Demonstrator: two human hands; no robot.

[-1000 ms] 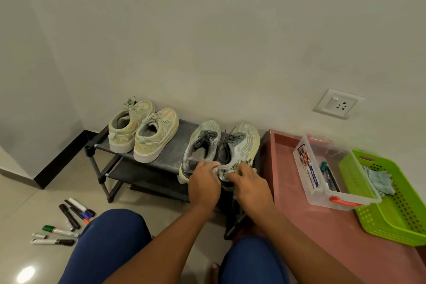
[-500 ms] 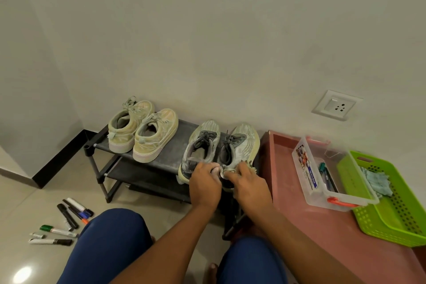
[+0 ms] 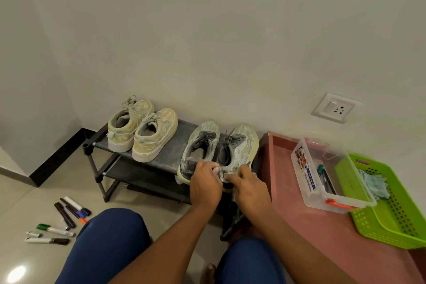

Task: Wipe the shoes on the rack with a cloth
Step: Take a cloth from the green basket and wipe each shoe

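I see my left hand (image 3: pixel 205 181) and my right hand (image 3: pixel 250 188) close together at the heels of the grey shoes (image 3: pixel 219 147). Both hands have their fingers curled around a small white cloth (image 3: pixel 220 172). The cloth sits bunched up between my two hands, right at the back of the grey shoes. Most of it is hidden by my fingers.

The grey shoes stand side by side on the right end of the top shelf of the black rack (image 3: pixel 170 157). Their toes point at the wall. The pale yellow shoes (image 3: pixel 143 128) stand on the left end of the same shelf, apart from my hands.

My knees in blue trousers (image 3: pixel 108 244) are at the bottom. On the floor to the left lie some markers (image 3: pixel 66 214). To the right of the rack is a pink surface (image 3: pixel 322 233). On it sits a clear box (image 3: pixel 320 177) with an orange handle and pens inside. Just beside that is a green basket (image 3: pixel 396 221) with a light blue cloth (image 3: pixel 374 184) in it. A wall socket (image 3: pixel 335 107) is above them.
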